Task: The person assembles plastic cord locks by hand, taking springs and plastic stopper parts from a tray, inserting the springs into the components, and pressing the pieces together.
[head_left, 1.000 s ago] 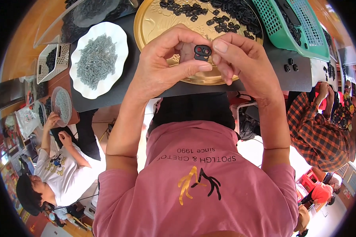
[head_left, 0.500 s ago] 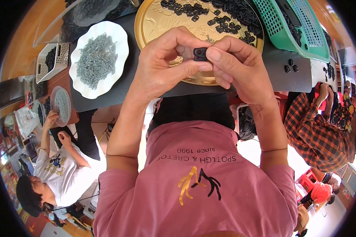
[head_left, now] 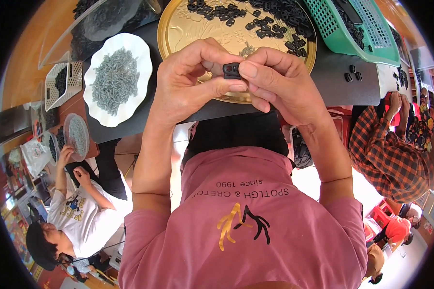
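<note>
Evidently, the clip (head_left: 232, 71) is up in the air between the two hands, over the near part of the gold tray (head_left: 185, 32). The left hand (head_left: 184, 81) has it in a narrow pinch, thumb below and forefinger above. The right hand (head_left: 280, 85) is closed on its right end, thumb across the face; how its fingers meet the back is hidden.

The clip is small and black and looks like moulded plastic: probably light, stiff and hard to break, though its smooth face may slip under a thumb. Opposite edges seem the surest hold, as the left hand has it, keeping much of the face bare.

To the left, a white plate (head_left: 112, 121) bears a heap of thin grey springs (head_left: 115, 79), likely light, flexible and apt to tangle. On the dark tabletop (head_left: 332, 92) to the right lie three loose clips (head_left: 348, 77). Farther off, black parts (head_left: 290, 15) crowd the tray's far side, and a green basket (head_left: 373, 56) holds more.
</note>
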Available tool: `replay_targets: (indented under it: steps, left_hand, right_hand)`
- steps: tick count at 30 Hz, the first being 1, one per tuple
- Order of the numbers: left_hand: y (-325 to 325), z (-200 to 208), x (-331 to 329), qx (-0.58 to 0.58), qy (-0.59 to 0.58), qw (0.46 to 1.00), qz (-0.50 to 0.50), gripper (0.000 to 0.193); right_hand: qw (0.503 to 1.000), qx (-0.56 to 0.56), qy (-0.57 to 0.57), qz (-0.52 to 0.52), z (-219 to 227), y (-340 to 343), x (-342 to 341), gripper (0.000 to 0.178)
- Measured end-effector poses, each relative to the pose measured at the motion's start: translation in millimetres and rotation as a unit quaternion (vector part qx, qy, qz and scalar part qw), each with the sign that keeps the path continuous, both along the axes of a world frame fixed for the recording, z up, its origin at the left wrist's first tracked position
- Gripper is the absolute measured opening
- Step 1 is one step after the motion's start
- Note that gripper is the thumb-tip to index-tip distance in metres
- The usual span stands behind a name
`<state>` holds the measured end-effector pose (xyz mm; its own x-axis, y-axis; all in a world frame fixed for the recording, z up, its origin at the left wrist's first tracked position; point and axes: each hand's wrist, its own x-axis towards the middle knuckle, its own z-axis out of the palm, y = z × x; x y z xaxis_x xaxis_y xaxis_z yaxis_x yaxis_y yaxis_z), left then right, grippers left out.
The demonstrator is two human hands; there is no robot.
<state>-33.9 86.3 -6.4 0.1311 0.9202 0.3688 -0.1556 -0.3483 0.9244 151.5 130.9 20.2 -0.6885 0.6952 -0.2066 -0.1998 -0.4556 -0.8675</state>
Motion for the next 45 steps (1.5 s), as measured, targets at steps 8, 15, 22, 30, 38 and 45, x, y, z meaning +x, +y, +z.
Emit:
replay_targets:
  steps: [8,15,22,30,38,45]
  left_hand:
    - [1,-3,3,0.033,0.022,0.999,0.023,0.028]
    - [0,-6,3,0.008,0.013,1.000,0.015,0.028]
    - [-1,5,16,0.013,-0.003,0.999,0.048,0.038]
    - [-12,0,17,-0.043,0.022,0.996,0.079,0.032]
    - [-20,-3,15,-0.088,0.095,0.985,0.116,0.014]
    - [-19,-12,16,-0.136,0.072,0.982,0.110,0.011]
  right_hand:
    - [1.000,0.019,0.006,-0.015,-3,-2,1,0.021]
    - [1.000,0.001,0.013,-0.003,-7,-1,2,0.020]
    - [0.999,0.025,0.029,-0.024,0,-2,4,0.020]
    - [0.881,0.365,-0.143,-0.265,43,24,47,0.012]
    - [0.639,0.548,-0.352,-0.410,74,100,114,0.019]
    - [0.705,0.623,-0.312,-0.129,34,73,36,0.012]
